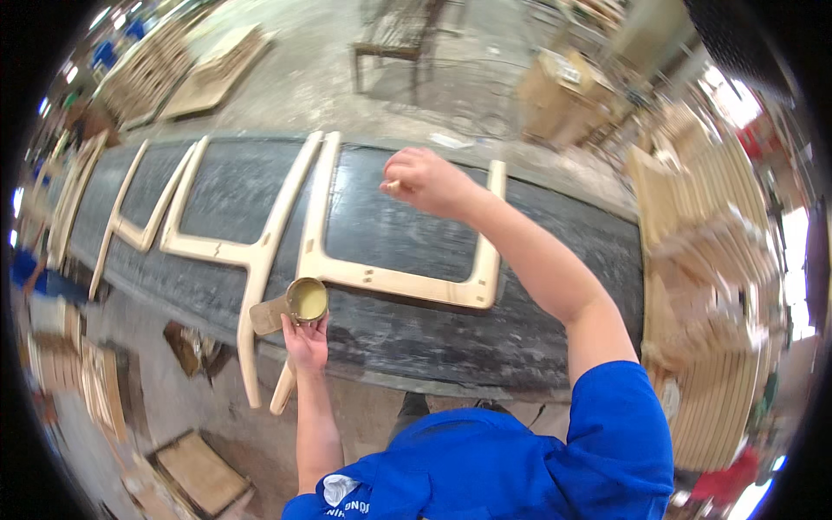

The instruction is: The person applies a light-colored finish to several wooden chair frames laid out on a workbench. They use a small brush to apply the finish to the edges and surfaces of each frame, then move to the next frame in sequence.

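Head view, looking down over a dark workbench (416,329); left hand (305,340) raised from below at the near edge, forearm vertical, fingers curled up around a small round tin (307,300) of pale yellowish paste, firmly held; right arm stretched forward and across, elbow bent, right hand (426,180) hovering over the bench, fingers pinched shut on a small pale object, too small to identify; pale wooden frame (390,279) lies flat on the bench beneath it; more frame pieces (217,247) to the left.
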`<state>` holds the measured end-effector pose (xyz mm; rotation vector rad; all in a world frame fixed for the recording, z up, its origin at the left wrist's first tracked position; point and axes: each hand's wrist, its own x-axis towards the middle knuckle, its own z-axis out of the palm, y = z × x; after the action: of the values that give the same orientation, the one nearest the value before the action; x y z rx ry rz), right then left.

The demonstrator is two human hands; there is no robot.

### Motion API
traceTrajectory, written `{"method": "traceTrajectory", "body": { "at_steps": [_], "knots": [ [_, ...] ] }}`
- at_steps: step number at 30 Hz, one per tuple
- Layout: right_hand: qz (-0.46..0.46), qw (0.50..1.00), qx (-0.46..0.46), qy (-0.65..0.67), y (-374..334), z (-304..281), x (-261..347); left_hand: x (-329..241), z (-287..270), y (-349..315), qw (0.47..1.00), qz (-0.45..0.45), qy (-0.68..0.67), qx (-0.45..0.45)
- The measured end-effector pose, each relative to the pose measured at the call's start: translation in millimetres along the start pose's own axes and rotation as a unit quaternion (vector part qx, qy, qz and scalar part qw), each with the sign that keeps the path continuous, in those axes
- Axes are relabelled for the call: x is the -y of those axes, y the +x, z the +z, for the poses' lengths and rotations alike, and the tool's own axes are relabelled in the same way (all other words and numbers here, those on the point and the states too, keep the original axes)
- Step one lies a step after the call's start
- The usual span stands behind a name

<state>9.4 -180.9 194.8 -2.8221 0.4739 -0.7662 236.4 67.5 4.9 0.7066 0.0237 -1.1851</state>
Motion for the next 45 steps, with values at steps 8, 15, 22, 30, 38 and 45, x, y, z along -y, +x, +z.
{"method": "traceTrajectory", "body": {
  "at_steps": [8,15,22,30,38,45],
  "knots": [
    [0.301,0.858,-0.192,-0.369,-302,-345,15,200,111,-85,0.981,-0.123,0.116,0.098],
    [0.525,0.509,-0.427,-0.532,-543,-610,-15,331,161,-182,0.965,-0.207,0.078,0.139],
    [0.674,0.557,-0.474,0.103,-589,-615,-92,330,161,-253,0.97,-0.137,0.106,0.169],
    [0.212,0.6,-0.632,0.443,-603,-644,-38,306,131,-303,0.984,-0.072,0.096,0.129],
    [0.27,0.727,-0.511,0.37,-631,-594,143,290,107,-325,0.985,-0.098,0.089,0.113],
    [0.403,0.733,-0.409,0.365,-639,-492,307,247,60,-337,0.978,-0.083,0.108,0.156]
  ]
}}
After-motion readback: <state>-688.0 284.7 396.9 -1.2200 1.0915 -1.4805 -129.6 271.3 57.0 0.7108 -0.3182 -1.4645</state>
